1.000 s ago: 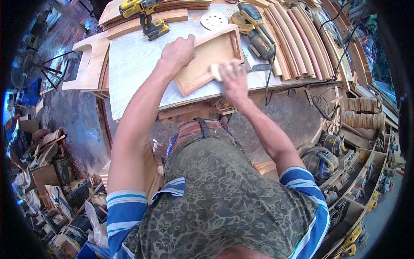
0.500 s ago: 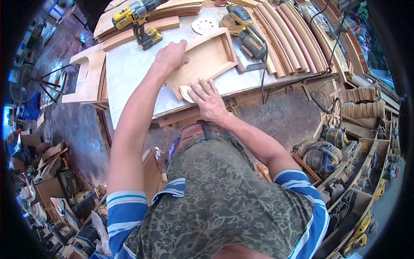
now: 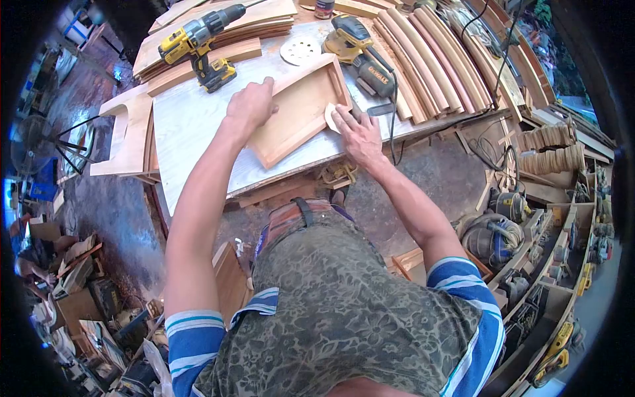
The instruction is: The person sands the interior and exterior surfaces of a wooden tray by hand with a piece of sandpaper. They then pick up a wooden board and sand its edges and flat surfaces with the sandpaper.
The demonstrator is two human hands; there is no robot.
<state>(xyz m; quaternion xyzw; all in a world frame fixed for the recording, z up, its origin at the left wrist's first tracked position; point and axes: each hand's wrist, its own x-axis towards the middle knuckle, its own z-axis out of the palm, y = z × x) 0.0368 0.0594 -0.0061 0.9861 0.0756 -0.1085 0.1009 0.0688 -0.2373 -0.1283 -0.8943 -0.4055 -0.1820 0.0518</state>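
A shallow wooden tray (image 3: 297, 126) with raised rims lies at an angle on the pale worktable (image 3: 192, 132). My left hand (image 3: 253, 106) is closed over its left-hand rim. At the tray's right-hand near corner, my right hand (image 3: 359, 137) presses a pale, curved-edged piece of sandpaper (image 3: 331, 118) against the rim; the fingers cover part of the sheet. Just beyond the tray are a yellow and black sander (image 3: 360, 56) and a round sanding disc with holes (image 3: 300, 50).
A yellow cordless drill (image 3: 202, 49) stands at the back left, before stacked boards (image 3: 264, 20). Curved wooden strips (image 3: 430, 63) cover the table's right side. The sander's cord (image 3: 395, 126) hangs over the near edge. A shelf of tools (image 3: 549, 284) stands at the right.
My right hand and the sandpaper have slid rightward along the tray's near rim, from its left-hand corner to its right-hand corner. My left hand still grips the tray.
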